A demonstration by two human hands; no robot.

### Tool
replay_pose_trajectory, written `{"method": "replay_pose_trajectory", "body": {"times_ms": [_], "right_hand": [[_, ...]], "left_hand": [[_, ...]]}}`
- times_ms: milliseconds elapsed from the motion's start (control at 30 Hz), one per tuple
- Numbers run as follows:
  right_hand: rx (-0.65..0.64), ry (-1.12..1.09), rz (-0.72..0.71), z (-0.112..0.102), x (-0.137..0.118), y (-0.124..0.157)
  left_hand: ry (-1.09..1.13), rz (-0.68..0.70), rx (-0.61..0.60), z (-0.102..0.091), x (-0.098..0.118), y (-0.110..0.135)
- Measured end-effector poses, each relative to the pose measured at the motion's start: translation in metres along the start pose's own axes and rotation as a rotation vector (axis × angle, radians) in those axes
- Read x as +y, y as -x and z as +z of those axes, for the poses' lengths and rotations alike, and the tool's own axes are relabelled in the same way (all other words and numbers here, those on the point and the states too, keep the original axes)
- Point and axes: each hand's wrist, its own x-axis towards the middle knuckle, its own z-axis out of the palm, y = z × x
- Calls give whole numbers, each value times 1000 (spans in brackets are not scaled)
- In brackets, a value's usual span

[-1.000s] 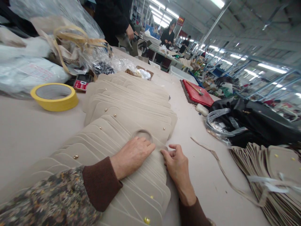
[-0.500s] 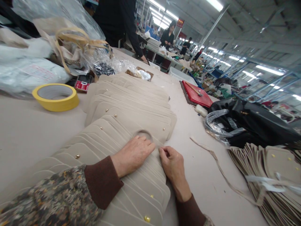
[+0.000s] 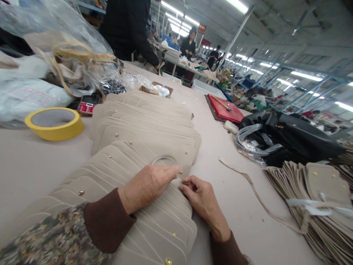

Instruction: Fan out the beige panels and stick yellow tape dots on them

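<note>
My left hand (image 3: 151, 184) lies over a long overlapping row of beige panels (image 3: 110, 171), palm down, fingers stretched out and together, thumb hidden. Just beyond its knuckles a pale ring (image 3: 164, 159), perhaps a tape roll, shows partly behind the hand. A small gold stud (image 3: 181, 172) sits by the left fingertips. At the right edge of the panels my right hand (image 3: 200, 195) pinches thumb and forefinger together; what is between them is too small to make out. The two hands' fingertips are close together. More gold studs dot the panels.
Yellow tape (image 3: 53, 123) lies at left beside plastic-wrapped bundles (image 3: 33, 92). To the right are a red pad (image 3: 226, 108) with a hammer, a black bag (image 3: 292, 138), a loose strap (image 3: 248, 180) and a tied panel stack (image 3: 303, 191). A person in black (image 3: 124, 29) stands across the table.
The view has shifted slightly. My left hand has drawn back a little and its fingers now lie straighter; the ring looks thinner. My right hand keeps its pinch by the panel edge.
</note>
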Motion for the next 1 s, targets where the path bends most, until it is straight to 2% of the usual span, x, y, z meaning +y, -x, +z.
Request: {"method": "replay_pose_trajectory", "body": {"times_ms": [100,167,267,333,433,567,633,700,867,933,1000], "right_hand": [[153,-189,-60,2,0,2],[212,-203,-172,4,-3,2],[215,-126,-365,8,-10,2],[202,-66,-446,11,-15,1],[219,17,-522,14,-19,0],[321,111,-566,16,-19,1],[357,107,-520,17,-18,1],[355,38,-417,18,-19,2],[216,-433,50,21,-30,1],[171,-587,157,22,-33,-1],[177,-651,215,22,-29,-4]], "left_hand": [[-22,6,32,2,2,2],[-51,4,22,3,4,3],[-71,2,8,4,6,4],[-77,-1,-1,5,7,4],[-60,-7,-29,5,8,3],[-30,-25,-104,3,8,1],[-28,-24,-119,2,8,-1],[-37,-14,-103,0,8,-3],[-124,4,-23,0,13,-6],[-135,16,20,1,14,-6],[-134,22,52,3,14,-5]]}}
